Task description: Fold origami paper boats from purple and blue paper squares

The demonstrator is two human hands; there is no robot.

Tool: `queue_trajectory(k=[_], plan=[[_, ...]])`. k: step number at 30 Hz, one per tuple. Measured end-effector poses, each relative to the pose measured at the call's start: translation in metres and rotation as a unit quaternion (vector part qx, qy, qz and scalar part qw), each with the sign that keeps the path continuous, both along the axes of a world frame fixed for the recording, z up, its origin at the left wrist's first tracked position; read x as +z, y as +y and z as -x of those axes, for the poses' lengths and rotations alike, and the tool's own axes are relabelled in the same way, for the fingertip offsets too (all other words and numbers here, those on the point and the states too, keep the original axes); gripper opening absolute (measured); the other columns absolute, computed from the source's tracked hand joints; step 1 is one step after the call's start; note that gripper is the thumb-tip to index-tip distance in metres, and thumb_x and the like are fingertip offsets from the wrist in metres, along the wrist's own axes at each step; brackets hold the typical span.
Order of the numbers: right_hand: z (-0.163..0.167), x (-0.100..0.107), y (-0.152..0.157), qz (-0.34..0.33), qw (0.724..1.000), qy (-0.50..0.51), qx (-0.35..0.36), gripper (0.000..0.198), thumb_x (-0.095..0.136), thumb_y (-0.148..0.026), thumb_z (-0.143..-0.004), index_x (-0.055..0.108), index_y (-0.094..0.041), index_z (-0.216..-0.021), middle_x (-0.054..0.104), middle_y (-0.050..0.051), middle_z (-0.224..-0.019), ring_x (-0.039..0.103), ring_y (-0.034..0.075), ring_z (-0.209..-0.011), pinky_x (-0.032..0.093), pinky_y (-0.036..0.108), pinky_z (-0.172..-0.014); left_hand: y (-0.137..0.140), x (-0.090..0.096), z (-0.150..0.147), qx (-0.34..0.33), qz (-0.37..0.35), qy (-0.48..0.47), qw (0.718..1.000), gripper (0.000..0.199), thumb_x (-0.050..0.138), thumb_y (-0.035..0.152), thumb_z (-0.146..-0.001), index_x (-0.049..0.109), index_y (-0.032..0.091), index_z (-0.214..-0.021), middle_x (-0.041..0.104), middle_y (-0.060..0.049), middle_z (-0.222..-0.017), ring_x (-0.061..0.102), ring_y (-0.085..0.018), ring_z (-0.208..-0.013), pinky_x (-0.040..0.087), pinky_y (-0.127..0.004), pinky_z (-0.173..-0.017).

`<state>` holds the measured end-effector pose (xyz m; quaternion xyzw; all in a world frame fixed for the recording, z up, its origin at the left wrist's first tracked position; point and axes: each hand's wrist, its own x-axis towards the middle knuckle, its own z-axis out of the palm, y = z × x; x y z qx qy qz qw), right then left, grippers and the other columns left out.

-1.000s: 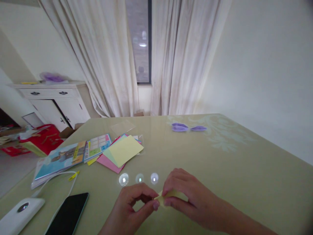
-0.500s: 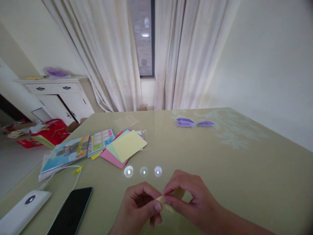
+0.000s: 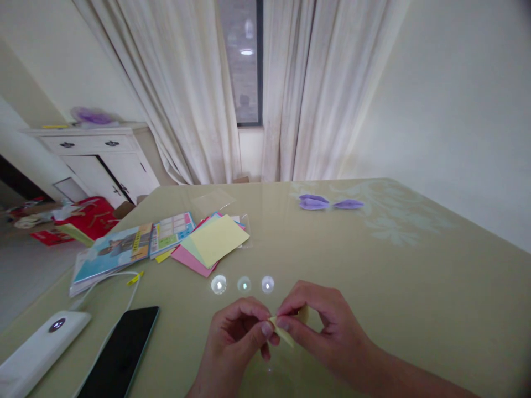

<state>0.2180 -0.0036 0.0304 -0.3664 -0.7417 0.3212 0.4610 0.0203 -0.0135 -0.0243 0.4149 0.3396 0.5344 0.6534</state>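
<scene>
A small piece of folded yellow paper (image 3: pixel 285 333) is pinched between both hands, just above the near part of the table. My left hand (image 3: pixel 238 337) grips its left end between thumb and index finger. My right hand (image 3: pixel 327 329) is closed on it from the other side, thumb below and fingers above. Part of the paper shows behind the right fingers; the fingers hide much of its shape. Farther off on the table lie folded purple paper pieces (image 3: pixel 314 203), apart from the hands.
At left lie coloured paper sheets (image 3: pixel 222 237), booklets (image 3: pixel 114 251), a black phone (image 3: pixel 120 354) and a white power bank (image 3: pixel 43 348) with a white cable (image 3: pixel 131 301). A clear plastic sleeve (image 3: pixel 213 200) rests near the far edge. Curtains (image 3: pixel 290 99) hang beyond the table.
Both hands still pinch the yellow paper; its lower flap now shows as a narrower strip, angled down to the right. The whole view has shifted slightly.
</scene>
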Motion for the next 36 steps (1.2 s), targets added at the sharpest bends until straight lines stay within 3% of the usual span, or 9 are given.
queue_trajectory(k=[6, 14, 18, 24, 28, 30, 33, 36], plan=[[0.002, -0.002, -0.002, -0.002, 1.0, 0.007, 0.0, 0.012, 0.078, -0.031, -0.097, 0.079, -0.022, -0.088, 0.075, 0.001, -0.073, 0.068, 0.014, -0.065, 0.05, 0.023, -0.064, 0.001, 0.0, 0.004, 0.007, 0.019, 0.052, 0.998, 0.034, 0.095, 0.044, -0.078, 0.076, 0.016, -0.078, 0.068, -0.001, -0.063, 0.063, -0.01, -0.054, 0.051, -0.017, -0.049], [0.003, -0.002, -0.002, -0.002, 1.0, 0.002, -0.015, 0.011, 0.077, -0.031, -0.097, 0.079, -0.022, -0.09, 0.076, 0.002, -0.076, 0.069, 0.015, -0.067, 0.053, 0.025, -0.064, -0.005, 0.009, 0.001, 0.034, -0.008, 0.047, 0.998, 0.027, 0.095, 0.037, -0.079, 0.077, 0.017, -0.079, 0.068, -0.002, -0.077, 0.056, -0.008, -0.06, 0.049, -0.018, -0.055], [0.004, -0.004, -0.003, -0.013, 1.0, 0.001, -0.014, 0.011, 0.077, -0.031, -0.097, 0.078, -0.023, -0.09, 0.076, 0.001, -0.075, 0.069, 0.014, -0.066, 0.052, 0.023, -0.064, -0.006, 0.004, -0.001, 0.042, -0.038, 0.044, 0.997, 0.028, 0.092, 0.039, -0.082, 0.075, 0.017, -0.082, 0.068, -0.002, -0.079, 0.055, -0.008, -0.061, 0.048, -0.018, -0.056], [0.006, -0.01, -0.007, 0.0, 0.999, -0.012, -0.031, 0.012, 0.078, -0.034, -0.098, 0.077, -0.024, -0.092, 0.077, 0.0, -0.077, 0.069, 0.014, -0.066, 0.052, 0.024, -0.064, -0.003, -0.002, 0.004, -0.039, -0.026, 0.036, 0.998, 0.026, 0.091, 0.033, -0.085, 0.073, 0.02, -0.099, 0.07, -0.002, -0.087, 0.063, -0.011, -0.069, 0.051, -0.019, -0.059], [-0.01, 0.006, 0.002, 0.023, 0.997, -0.057, 0.039, 0.022, 0.072, -0.046, -0.103, 0.075, -0.025, -0.107, 0.079, 0.003, -0.091, 0.072, 0.017, -0.081, 0.054, 0.028, -0.078, 0.001, 0.008, 0.017, -0.06, -0.115, 0.112, 0.985, 0.01, 0.085, 0.024, -0.09, 0.076, 0.021, -0.093, 0.069, -0.003, -0.088, 0.065, -0.013, -0.08, 0.052, -0.021, -0.073], [-0.025, 0.021, 0.014, 0.017, 0.987, -0.12, 0.106, 0.031, 0.082, -0.052, -0.094, 0.076, -0.025, -0.108, 0.08, 0.004, -0.097, 0.071, 0.021, -0.094, 0.053, 0.035, -0.092, 0.005, 0.017, 0.029, -0.068, -0.176, 0.154, 0.97, 0.006, 0.081, 0.022, -0.093, 0.076, 0.021, -0.092, 0.068, -0.004, -0.092, 0.065, -0.015, -0.087, 0.052, -0.023, -0.08], [-0.05, 0.041, 0.034, -0.029, 0.972, -0.177, 0.154, 0.024, 0.088, -0.045, -0.09, 0.079, -0.026, -0.101, 0.079, 0.006, -0.104, 0.07, 0.024, -0.104, 0.049, 0.043, -0.104, 0.011, 0.029, 0.048, -0.113, -0.196, 0.165, 0.96, 0.005, 0.077, 0.021, -0.097, 0.073, 0.022, -0.094, 0.07, -0.006, -0.1, 0.066, -0.017, -0.093, 0.052, -0.025, -0.084], [-0.063, 0.049, 0.043, -0.009, 0.966, -0.184, 0.182, 0.012, 0.086, -0.036, -0.092, 0.083, -0.026, -0.098, 0.075, 0.008, -0.12, 0.069, 0.024, -0.114, 0.052, 0.042, -0.104, 0.015, 0.036, 0.061, -0.142, -0.2, 0.144, 0.959, 0.007, 0.079, 0.022, -0.095, 0.073, 0.022, -0.092, 0.074, -0.007, -0.102, 0.067, -0.017, -0.092, 0.052, -0.025, -0.083]])
